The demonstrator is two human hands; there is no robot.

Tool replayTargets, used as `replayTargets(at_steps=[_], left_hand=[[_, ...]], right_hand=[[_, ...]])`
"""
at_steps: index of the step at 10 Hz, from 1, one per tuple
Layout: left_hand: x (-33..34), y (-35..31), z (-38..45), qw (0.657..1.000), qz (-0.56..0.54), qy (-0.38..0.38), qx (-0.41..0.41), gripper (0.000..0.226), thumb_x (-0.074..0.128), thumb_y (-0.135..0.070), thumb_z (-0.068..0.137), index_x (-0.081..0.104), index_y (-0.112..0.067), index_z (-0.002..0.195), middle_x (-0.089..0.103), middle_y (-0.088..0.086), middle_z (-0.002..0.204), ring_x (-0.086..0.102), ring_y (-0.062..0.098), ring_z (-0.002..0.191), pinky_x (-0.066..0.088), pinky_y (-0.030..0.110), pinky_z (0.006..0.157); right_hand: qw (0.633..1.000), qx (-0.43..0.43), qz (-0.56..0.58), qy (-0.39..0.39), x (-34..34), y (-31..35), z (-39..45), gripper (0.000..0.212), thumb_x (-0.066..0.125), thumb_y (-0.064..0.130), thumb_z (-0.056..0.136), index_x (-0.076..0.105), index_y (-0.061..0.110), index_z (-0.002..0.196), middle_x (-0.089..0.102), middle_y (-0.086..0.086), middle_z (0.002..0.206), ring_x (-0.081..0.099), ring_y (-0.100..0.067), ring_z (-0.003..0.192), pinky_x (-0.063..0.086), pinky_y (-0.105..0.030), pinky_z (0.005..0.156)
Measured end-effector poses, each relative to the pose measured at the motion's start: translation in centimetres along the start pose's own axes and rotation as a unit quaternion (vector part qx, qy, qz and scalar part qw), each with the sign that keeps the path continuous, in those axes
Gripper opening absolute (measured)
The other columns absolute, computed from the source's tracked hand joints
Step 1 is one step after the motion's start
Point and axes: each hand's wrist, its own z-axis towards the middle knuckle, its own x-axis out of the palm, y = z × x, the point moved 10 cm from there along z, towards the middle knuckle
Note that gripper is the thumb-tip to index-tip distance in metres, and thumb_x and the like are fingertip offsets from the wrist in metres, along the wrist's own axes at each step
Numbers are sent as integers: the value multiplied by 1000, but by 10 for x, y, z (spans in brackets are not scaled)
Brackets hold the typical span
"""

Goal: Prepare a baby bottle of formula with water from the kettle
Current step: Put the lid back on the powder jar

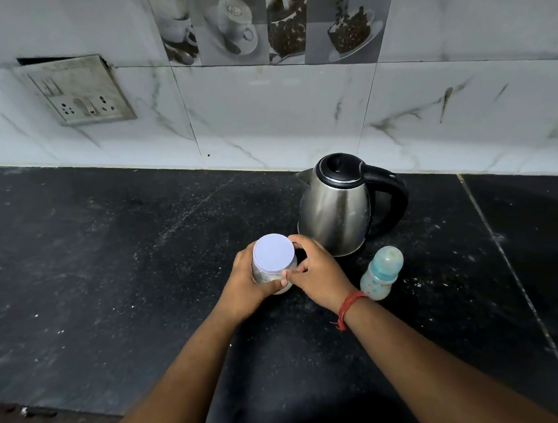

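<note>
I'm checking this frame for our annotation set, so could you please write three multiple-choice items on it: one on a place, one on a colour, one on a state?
1. Where does the baby bottle stand?
A. left of the jar
B. in front of the kettle, right of the hands
C. on the kettle

2. What colour is the jar's lid?
A. red
B. black
C. pale lilac-white

3. How is the jar held?
A. by both hands
B. by one hand
C. by none

Key: 1 B, it stands on the counter near the right wrist. 2 C, the top is pale. 3 A, the left hand wraps the body and the right hand grips near the lid.
</note>
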Motion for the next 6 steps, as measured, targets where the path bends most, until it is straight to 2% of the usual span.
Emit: replayTargets(at_steps=[1,2,3,4,5,6], left_hand=[[3,6,-1,1000,2,7,-1,89,90,-23,77,38,-32,149,40,-6,143,42,12,134,35,29,112],[4,8,0,1000,2,19,-11,93,91,-34,73,37,-35,149,40,-6,146,42,14,137,36,33,116],[6,12,1,999,9,38,-10,103,86,-58,61,35,-40,149,41,-7,150,41,13,140,37,44,120],[4,16,-4,998,45,37,-21,123,85,-68,57,24,-33,158,33,-5,158,31,17,147,31,48,123],[-1,15,-6,996,76,31,-21,135,77,-75,54,14,-25,162,21,-2,166,19,20,153,23,46,125],[-9,10,-7,994,104,34,-20,136,71,-77,53,11,-24,163,14,0,169,14,22,155,19,46,126]], right_hand=[[1000,6,-11,-1,5,-7,-1,65,76,10,82,49,27,139,48,6,140,63,-24,109,54,-34,96],[1000,15,-14,-4,5,-10,0,66,77,9,81,49,27,139,45,12,133,64,-22,108,54,-34,96],[1000,16,-24,4,9,-14,1,72,78,10,80,46,25,143,42,13,135,61,-25,116,52,-39,102],[999,17,-33,-1,7,-16,-3,75,76,12,83,41,24,148,39,4,148,61,-25,118,50,-40,105],[999,7,-29,-11,-1,-14,-5,70,72,13,88,40,22,150,37,4,150,63,-18,110,51,-30,101],[999,0,-25,-20,-10,-6,-6,63,70,16,91,42,22,148,39,5,148,59,-10,109,50,-24,94]])
